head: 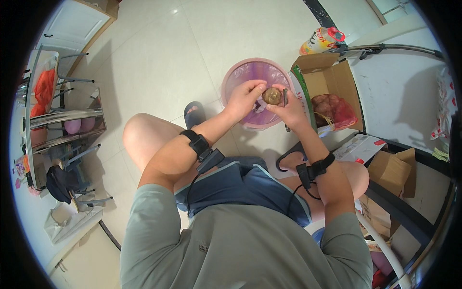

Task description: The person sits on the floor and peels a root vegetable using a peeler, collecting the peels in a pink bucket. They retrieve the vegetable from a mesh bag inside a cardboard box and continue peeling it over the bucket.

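Note:
My right hand (pixel 288 107) holds a round brown vegetable or fruit (pixel 272 96) between thumb and fingers, its cut or peeled face turned up. A slim dark-handled tool (pixel 286 96), perhaps a peeler or knife, lies along the same hand; its working end is hidden. My left hand (pixel 245 98) is just left of the round piece, thumb and forefinger brought together; whether something small is pinched there cannot be told. Both hands are over a pink plastic bin (pixel 229 77) with a translucent liner, and a dark scrap (pixel 257 106) shows below them.
Right of the bin stands an open cardboard box (pixel 326 75) with a red mesh bag of brown produce (pixel 337 110). A green and white bag (pixel 305 94) leans between them. Behind is a plastic bottle (pixel 319 41). Slippered feet (pixel 195 112) flank the bin's near side; a metal rack (pixel 65 117) stands left.

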Demonstrator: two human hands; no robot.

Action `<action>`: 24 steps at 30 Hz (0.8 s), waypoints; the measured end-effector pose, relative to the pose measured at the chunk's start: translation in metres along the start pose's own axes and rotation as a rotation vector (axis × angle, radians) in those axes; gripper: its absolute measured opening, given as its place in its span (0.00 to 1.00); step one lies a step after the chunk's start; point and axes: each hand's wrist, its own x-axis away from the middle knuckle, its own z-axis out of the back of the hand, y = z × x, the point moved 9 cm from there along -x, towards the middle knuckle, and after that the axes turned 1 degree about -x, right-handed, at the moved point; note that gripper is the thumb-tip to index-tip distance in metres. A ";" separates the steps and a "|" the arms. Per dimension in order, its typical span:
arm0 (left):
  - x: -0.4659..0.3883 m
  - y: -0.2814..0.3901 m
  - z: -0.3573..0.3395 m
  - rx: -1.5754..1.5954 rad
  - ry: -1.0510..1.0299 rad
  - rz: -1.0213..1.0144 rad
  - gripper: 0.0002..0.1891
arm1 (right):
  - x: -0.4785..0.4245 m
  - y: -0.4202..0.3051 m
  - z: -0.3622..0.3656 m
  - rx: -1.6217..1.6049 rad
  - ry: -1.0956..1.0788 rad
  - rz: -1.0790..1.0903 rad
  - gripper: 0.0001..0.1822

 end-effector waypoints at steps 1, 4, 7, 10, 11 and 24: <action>0.001 0.002 0.000 0.054 0.017 -0.028 0.11 | -0.001 0.004 -0.001 0.020 -0.005 0.004 0.31; 0.003 -0.003 -0.003 -0.016 -0.111 0.039 0.12 | 0.000 0.002 -0.005 0.117 -0.030 0.048 0.31; 0.004 0.007 0.002 -0.154 -0.051 -0.025 0.12 | 0.002 0.003 -0.008 0.148 -0.041 0.041 0.30; 0.004 0.018 0.005 -0.411 0.030 -0.021 0.13 | 0.002 0.003 -0.008 0.138 -0.028 0.057 0.30; 0.002 0.015 0.008 -0.476 0.061 -0.053 0.13 | 0.002 0.002 -0.007 0.134 -0.020 0.072 0.30; 0.012 0.043 -0.014 -0.523 -0.199 -0.396 0.12 | -0.001 0.006 0.005 0.236 0.036 0.101 0.33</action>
